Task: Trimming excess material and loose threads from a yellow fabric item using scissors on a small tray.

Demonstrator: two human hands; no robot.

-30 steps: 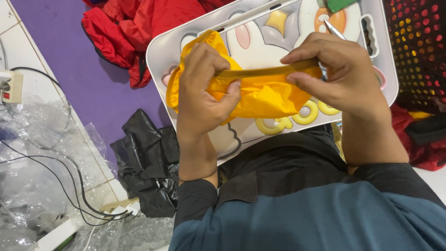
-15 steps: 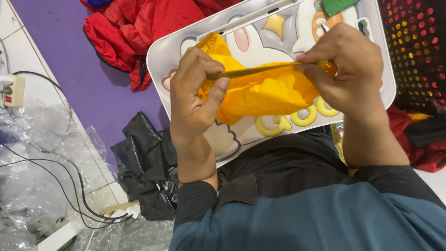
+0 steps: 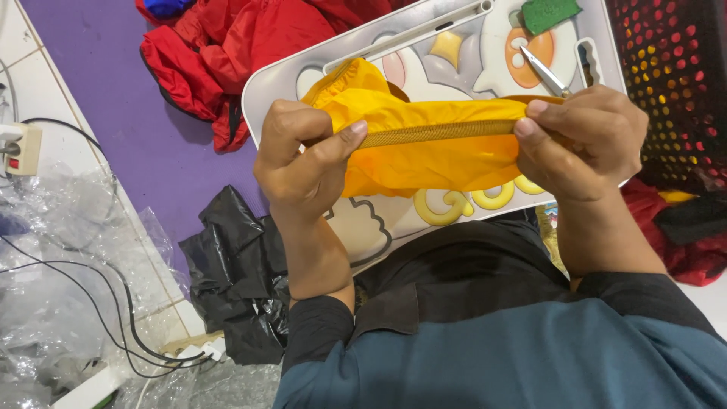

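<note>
Your left hand (image 3: 303, 155) pinches the yellow cloth (image 3: 424, 148) at its left end | your right hand (image 3: 587, 144) is closed on the right end | zipper (image 3: 439, 132) taut between them, long axis left-right, tilting slightly up rightward | cloth held above the tray (image 3: 333, 64), scissors (image 3: 544, 73) beyond.

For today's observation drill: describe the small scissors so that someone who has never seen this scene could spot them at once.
Start at the white lap tray with cartoon pictures, lying across the person's knees. Look to its far right end, just above the right hand pinching the yellow fabric. The scissors lie there, the only shiny metal thing, beside a green square.
</note>
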